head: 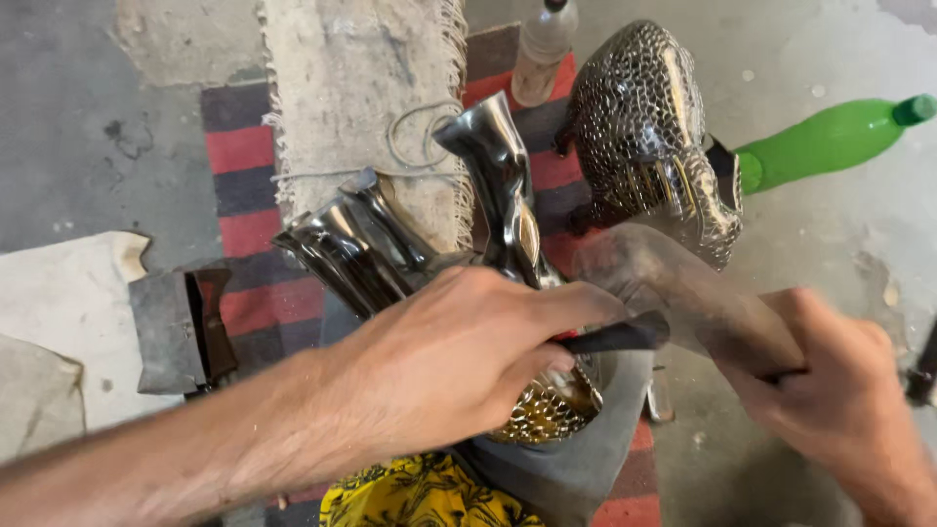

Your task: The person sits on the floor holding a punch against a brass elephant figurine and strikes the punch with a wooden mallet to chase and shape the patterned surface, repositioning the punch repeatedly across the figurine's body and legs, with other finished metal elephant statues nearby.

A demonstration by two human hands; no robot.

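My left hand (459, 361) is closed around a dark punch rod (620, 337) and also rests on a shiny metal animal sculpture (503, 176). The sculpture's polished legs stick up and away from me. Its dimpled, scale-patterned body (542, 418) shows under my fingers. My right hand (839, 400) grips the handle of a hammer (673, 288), which is smeared by motion blur just right of the punch's end. The sculpture lies on a grey pad (586, 464).
A second scale-patterned metal piece (644, 127) stands behind. A green plastic bottle (830, 137) lies at the right, a clear bottle (542, 44) at the top. Striped red-and-grey rug (244, 146), beige fringed cloth (351, 88), dark metal block (181, 327), yellow patterned fabric (420, 493).
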